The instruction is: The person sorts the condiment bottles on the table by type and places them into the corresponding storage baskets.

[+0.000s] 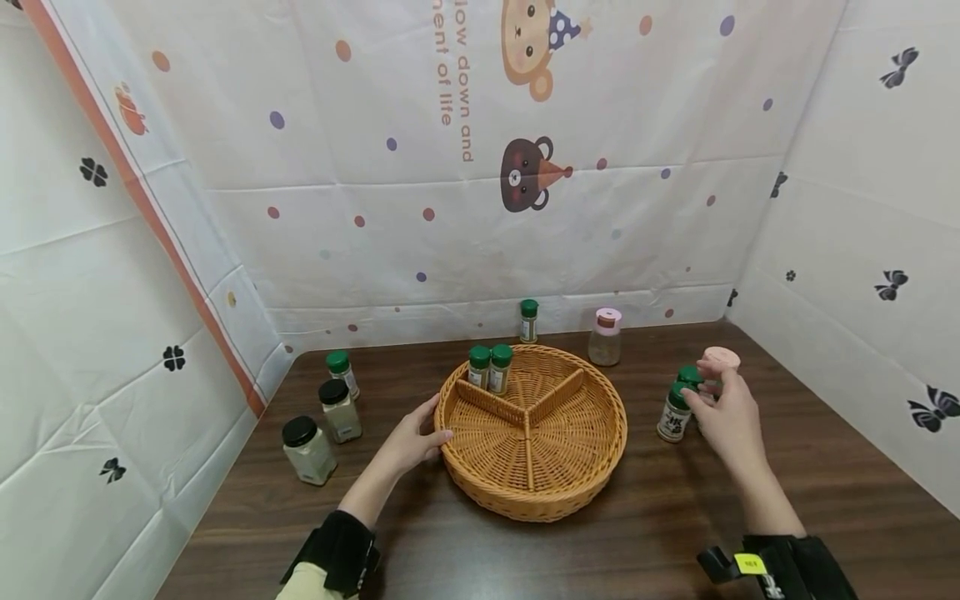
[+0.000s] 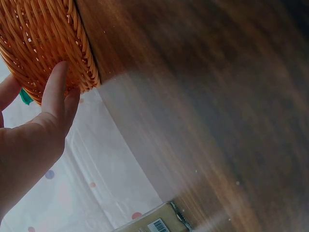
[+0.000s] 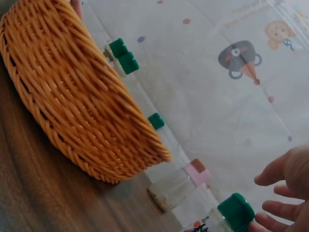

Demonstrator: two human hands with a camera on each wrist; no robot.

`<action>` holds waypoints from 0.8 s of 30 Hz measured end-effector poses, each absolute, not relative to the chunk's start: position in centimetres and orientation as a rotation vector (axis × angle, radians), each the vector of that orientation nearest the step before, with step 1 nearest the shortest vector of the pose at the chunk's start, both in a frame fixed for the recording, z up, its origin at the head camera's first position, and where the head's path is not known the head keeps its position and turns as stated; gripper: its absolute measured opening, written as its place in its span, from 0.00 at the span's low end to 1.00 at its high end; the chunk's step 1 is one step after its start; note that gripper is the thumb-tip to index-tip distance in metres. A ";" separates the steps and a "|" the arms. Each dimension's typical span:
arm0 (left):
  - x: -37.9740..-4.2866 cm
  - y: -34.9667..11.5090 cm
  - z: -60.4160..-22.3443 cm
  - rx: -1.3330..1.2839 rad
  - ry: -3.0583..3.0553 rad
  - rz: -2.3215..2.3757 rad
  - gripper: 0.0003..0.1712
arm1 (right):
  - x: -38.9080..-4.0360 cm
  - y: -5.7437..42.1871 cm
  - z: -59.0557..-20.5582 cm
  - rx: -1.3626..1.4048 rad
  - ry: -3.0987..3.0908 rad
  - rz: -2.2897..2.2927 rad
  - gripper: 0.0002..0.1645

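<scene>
A round, honey-brown wicker basket [image 1: 517, 502] stands on the tabletop [image 1: 637, 533], its woven wall low and its rim braided, with three woven dividers meeting at the middle. Two small green-capped spice jars [image 1: 498, 372] stand side by side in its back compartment; the other two compartments show bare weave. The left hand [image 1: 408, 439] holds the basket's left rim lightly, thumb at the edge and fingers against the outer wall.

The right hand [image 1: 729, 417] is partly open, fingers loosely bent and parted, over a printed-label jar with a green cap [image 1: 672, 419] and a second green-capped jar [image 1: 690, 375] just behind it — whether it has hold of either I cannot tell. A pink lid [image 1: 722, 358] shows beyond that hand.

Behind the basket are another green-topped jar [image 1: 528, 323] and a clear jar with a pink lid [image 1: 604, 340]. Well to the left stand a green-lidded jar [image 1: 342, 375] and two black-lidded square jars [image 1: 310, 452] with pale contents.

The tabletop is dark brown, streaked wood grain with a soft sheen. Creased white sheets enclose it: the back sheet [image 1: 337, 258] has coloured dots, bear faces and sideways lettering; the side sheets [image 1: 847, 333] carry black bows and clovers — the left one edged by an orange stripe [image 1: 142, 196].
</scene>
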State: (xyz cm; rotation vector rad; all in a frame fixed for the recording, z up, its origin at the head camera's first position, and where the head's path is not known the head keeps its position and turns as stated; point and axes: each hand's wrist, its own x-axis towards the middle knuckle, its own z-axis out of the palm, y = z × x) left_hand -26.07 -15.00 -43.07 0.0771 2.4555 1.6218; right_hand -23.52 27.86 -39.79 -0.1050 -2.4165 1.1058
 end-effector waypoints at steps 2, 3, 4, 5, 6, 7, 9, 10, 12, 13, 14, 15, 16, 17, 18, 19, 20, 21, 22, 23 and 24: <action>-26.1 -14.9 -43.1 0.080 2.454 1.620 0.40 | -23.4 27.9 -40.0 -0.100 -2.412 1.082 0.30; -26.2 -14.8 -43.2 0.082 2.454 1.618 0.40 | -23.3 28.0 -40.1 -0.098 -2.409 1.071 0.30; -26.2 -14.7 -43.2 0.083 2.455 1.614 0.40 | -23.3 28.0 -40.2 -0.099 -2.407 1.060 0.30; -26.3 -14.7 -43.3 0.082 2.456 1.610 0.40 | -23.2 28.1 -40.3 -0.100 -2.402 1.050 0.30; -26.3 -14.6 -43.3 0.079 2.456 1.608 0.40 | -23.2 28.1 -40.4 -0.100 -2.392 1.045 0.30; -26.3 -14.5 -43.3 0.076 2.452 1.609 0.40 | -23.2 28.1 -40.6 -0.101 -2.386 1.036 0.30; -26.3 -14.4 -43.3 0.067 2.451 1.607 0.40 | -23.2 28.2 -41.0 -0.099 -2.373 1.033 0.30; -26.3 -14.4 -43.4 0.064 2.448 1.608 0.40 | -23.2 28.2 -41.2 -0.099 -2.366 1.030 0.30; -26.3 -14.3 -43.3 0.063 2.447 1.607 0.41 | -23.2 28.2 -41.6 -0.094 -2.357 1.020 0.29; -26.2 -14.3 -43.3 0.063 2.444 1.610 0.41 | -23.1 28.1 -41.7 -0.092 -2.359 1.015 0.29; -26.2 -14.4 -43.4 0.066 2.448 1.607 0.41 | -23.1 28.0 -41.9 -0.088 -2.357 1.010 0.29; -26.2 -14.5 -43.4 0.065 2.446 1.610 0.41 | -23.1 28.0 -42.1 -0.084 -2.355 1.005 0.29; -26.1 -14.6 -43.4 0.067 2.442 1.616 0.41 | -23.2 27.9 -42.3 -0.079 -2.358 0.999 0.28; -26.1 -14.7 -43.4 0.065 2.439 1.622 0.41 | -23.2 27.7 -42.4 -0.073 -2.359 0.993 0.28; -26.1 -14.8 -43.4 0.063 2.437 1.624 0.41 | -23.2 27.6 -42.6 -0.067 -2.361 0.986 0.28; -26.0 -14.9 -43.4 0.059 2.432 1.630 0.41 | -23.2 27.5 -42.7 -0.061 -2.362 0.981 0.28; -26.0 -15.0 -43.4 0.059 2.432 1.631 0.41 | -23.3 27.4 -42.8 -0.056 -2.362 0.975 0.28; -26.0 -15.0 -43.3 0.059 2.427 1.638 0.41 | -23.3 27.4 -42.8 -0.053 -2.361 0.969 0.28; -26.0 -15.1 -43.3 0.061 2.423 1.644 0.41 | -23.3 27.3 -42.8 -0.052 -2.359 0.961 0.28; -26.1 -15.1 -43.2 0.064 2.423 1.647 0.41 | -23.4 27.3 -42.8 -0.051 -2.357 0.951 0.27; -26.1 -15.1 -43.2 0.067 2.424 1.647 0.41 | -23.4 27.3 -42.7 -0.050 -2.356 0.938 0.27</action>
